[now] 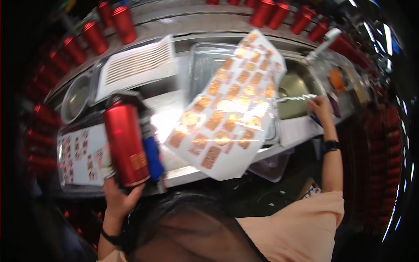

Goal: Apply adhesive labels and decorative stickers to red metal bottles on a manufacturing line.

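Observation:
My left hand (118, 198) is at the lower end of a glossy red metal bottle (122, 144), thumb and finger either side of its base. The bottle leans slightly, with a small gold patch low on its side. My right hand (322, 110) reaches to the near right corner of a metal sink (299, 89), fingertips bunched together. A thin silvery wavy strip (299, 98) runs to those fingertips; what they hold is unclear. Between my hands, a long white sheet (196, 163) with rows of shiny gold and reddish decals slants across a shallow tray (203, 52).
A striped sheet (137, 63) lies on another tray at the back left, beside a metal bowl (76, 99). A decal sheet (76, 168) lies in the left tray. Blue material (152, 158) is right of the bottle. More red bottles (124, 24) line the back ledge.

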`<action>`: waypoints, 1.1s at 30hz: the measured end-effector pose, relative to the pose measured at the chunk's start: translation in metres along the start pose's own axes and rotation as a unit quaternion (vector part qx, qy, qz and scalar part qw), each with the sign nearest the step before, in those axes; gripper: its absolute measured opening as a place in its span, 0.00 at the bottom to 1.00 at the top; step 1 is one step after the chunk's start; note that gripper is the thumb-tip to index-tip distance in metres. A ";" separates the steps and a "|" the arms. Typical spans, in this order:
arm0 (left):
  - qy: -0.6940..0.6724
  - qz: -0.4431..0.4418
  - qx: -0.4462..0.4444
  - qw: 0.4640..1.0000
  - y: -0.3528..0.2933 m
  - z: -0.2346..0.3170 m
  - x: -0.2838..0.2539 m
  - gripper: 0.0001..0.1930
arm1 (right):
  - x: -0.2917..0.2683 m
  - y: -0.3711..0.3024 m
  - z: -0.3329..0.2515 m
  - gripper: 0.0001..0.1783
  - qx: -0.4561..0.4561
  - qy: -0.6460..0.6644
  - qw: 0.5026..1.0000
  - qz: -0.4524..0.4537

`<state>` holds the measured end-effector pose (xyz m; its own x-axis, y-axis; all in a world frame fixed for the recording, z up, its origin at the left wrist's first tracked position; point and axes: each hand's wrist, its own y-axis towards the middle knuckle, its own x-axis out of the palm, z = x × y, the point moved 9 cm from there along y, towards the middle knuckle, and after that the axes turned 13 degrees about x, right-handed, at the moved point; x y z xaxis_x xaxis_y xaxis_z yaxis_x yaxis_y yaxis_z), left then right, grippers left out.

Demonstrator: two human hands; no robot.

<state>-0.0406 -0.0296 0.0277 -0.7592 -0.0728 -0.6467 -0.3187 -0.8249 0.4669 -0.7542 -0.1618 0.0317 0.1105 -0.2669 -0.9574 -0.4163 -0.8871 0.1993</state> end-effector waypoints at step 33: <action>-0.094 -0.018 -0.005 0.995 -0.006 -0.055 -0.005 0.58 | -0.042 -0.253 -0.469 0.04 -0.185 0.341 0.887 -0.249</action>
<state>-0.0038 -0.0554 -0.0054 -0.8399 0.0624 -0.5391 -0.3435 -0.8302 0.4391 -0.2298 -0.1026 0.1194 0.7710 0.1398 -0.6213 0.1491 -0.9881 -0.0373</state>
